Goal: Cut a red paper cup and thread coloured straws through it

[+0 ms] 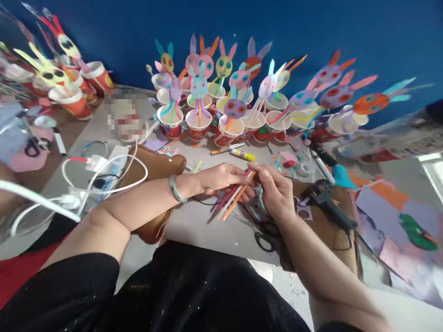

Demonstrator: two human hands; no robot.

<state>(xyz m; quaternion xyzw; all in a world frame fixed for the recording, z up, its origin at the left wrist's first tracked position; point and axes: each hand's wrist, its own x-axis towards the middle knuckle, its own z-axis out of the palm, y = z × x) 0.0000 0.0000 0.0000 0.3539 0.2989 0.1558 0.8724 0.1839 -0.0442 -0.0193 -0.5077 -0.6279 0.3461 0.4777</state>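
Observation:
A small bundle of coloured paper strips [236, 197], red, pale pink and orange, is held over the front of the table with its lower ends fanned towards me. My left hand [226, 180], closed, grips the bundle from the left. At its upper end my right hand [275, 186] pinches the strips between thumb and fingers. Below the hands a pair of scissors [265, 240] lies on the table, partly hidden under my right wrist. Just beyond the hands is a yellow glue stick [242, 154].
Red paper cups [198, 127] with paper rabbit figures stand along the blue wall. A black glue gun [330, 207] rests at right on brown cardboard. A brown leather bag [152, 170], white cables [138, 161] and a power strip [112, 173] lie left. Coloured paper sheets [377, 212] sit far right.

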